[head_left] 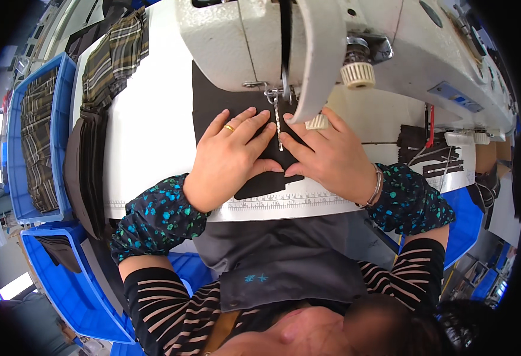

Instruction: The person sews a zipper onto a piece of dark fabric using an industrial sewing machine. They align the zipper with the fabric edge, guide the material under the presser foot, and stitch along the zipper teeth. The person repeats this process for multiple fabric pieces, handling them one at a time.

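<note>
Dark brown cloth [266,153] lies flat under the sewing machine [231,47]. We rest on it our left hand [231,145] and right hand [332,157], fingers loosely spread (neither is pinching anything), with the narrow silvery strip [278,121] between them.

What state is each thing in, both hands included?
Left hand: flattened on dark fabric panel
Right hand: spread on dark fabric panel
Dark fabric panel: laid flat, partly beneath sewing machine
Sewing machine: cannot tell whether running
Upper blue bin: holding plaid fabric
Lower blue bin: holding dark cloth
Dark fabric stack: layered, beside upper blue bin
</note>
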Demonstrator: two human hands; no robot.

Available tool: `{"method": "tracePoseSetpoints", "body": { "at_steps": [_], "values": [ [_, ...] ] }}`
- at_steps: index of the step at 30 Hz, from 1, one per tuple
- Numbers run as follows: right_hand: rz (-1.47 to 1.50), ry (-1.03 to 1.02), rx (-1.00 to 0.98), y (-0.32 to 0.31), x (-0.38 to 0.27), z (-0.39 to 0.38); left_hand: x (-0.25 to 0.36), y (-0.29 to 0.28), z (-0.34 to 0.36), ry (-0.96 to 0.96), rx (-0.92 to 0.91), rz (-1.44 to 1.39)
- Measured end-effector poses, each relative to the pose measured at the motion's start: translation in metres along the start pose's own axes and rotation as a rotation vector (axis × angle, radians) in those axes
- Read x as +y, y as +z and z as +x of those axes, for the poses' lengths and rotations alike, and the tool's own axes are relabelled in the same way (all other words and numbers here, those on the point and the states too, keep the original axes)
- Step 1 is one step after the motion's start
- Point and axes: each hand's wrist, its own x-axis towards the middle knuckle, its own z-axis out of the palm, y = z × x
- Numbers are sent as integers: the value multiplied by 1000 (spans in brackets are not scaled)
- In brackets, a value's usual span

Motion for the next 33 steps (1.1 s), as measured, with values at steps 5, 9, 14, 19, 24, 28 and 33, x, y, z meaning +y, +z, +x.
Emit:
{"method": "tracePoseSetpoints", "body": {
  "at_steps": [5, 9, 14, 19, 24, 28, 33],
  "values": [
    [31, 38, 38, 5, 6, 6, -11, 4, 6, 4, 24, -14],
    [19, 44, 33, 12, 12, 9, -17, 8, 8, -10, 34, 0],
    [24, 32, 47, 13, 13, 8, -13, 3, 6, 12, 15, 6],
    [-8, 1, 124, 7, 21, 9, 6, -14, -6, 64, -60, -29],
    [-30, 20, 204, -9, 23, 11, 16, -8, -7, 74, 1, 75],
    [-66, -41, 257, -17, 19, 13, 3, 3, -1, 25, 131, -2],
    [-13, -72, 215, -15, 10, 9, -3, -5, 7, -195, 144, -359]
  ]
}}
